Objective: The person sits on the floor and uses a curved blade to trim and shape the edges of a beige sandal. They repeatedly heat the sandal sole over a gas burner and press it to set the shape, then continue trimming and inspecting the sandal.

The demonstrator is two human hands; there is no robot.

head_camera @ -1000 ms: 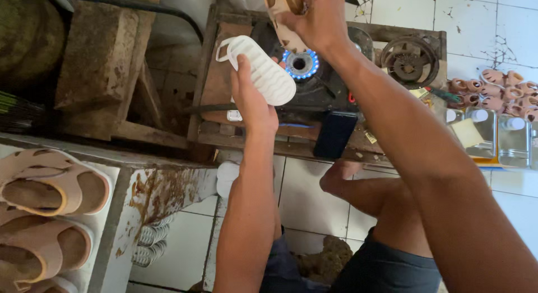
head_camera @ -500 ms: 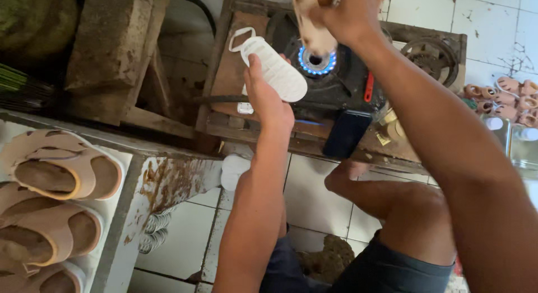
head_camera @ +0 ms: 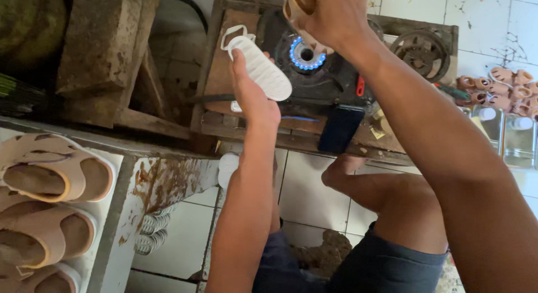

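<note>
left hand (head_camera: 252, 99): fingers closed around a white ribbed sole (head_camera: 259, 68), tread up, held over the stove's left edge, beside the flame and off the heat.
right hand (head_camera: 330, 15): clenched on a beige sandal upper (head_camera: 296, 7), directly above the lit burner (head_camera: 306, 53), apparently to warm it.
stove (head_camera: 336, 85): on a wooden bench (head_camera: 224, 111), near edge carries a dark phone (head_camera: 340, 127).
finished sandals (head_camera: 47, 169): on the left shelf, well away from the flame.
</note>
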